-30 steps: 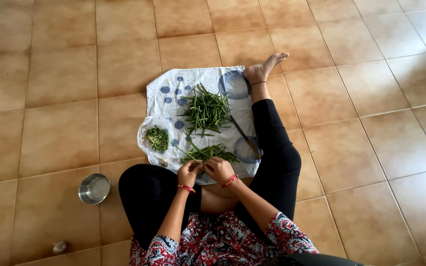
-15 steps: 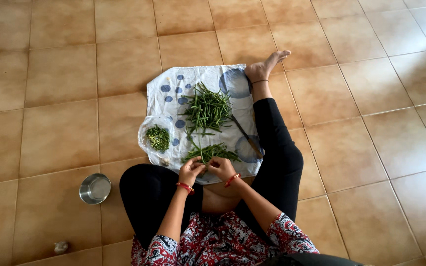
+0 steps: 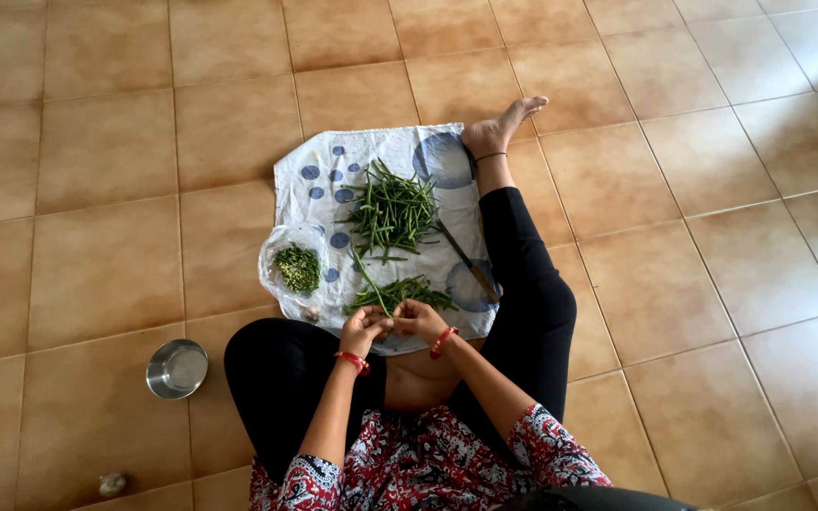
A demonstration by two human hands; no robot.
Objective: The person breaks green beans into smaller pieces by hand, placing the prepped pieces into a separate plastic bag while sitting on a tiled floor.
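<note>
Both hands, left hand (image 3: 364,331) and right hand (image 3: 418,320), pinch a thin green bean stalk (image 3: 371,280) above the white blue-dotted plastic sheet (image 3: 324,161).

A single head view looks almost straight down from well above a seated person, whose knees and patterned sleeves fill the lower middle of the frame. The left hand (image 3: 364,331) and right hand (image 3: 418,320) meet just below centre, small in the picture. Ahead of them the cloth (image 3: 314,156) lies toward the top, so the camera faces forward along the outstretched leg. Tiled floor (image 3: 712,189) takes up most of the frame, and a steel bowl (image 3: 177,368) sits at lower left
</note>
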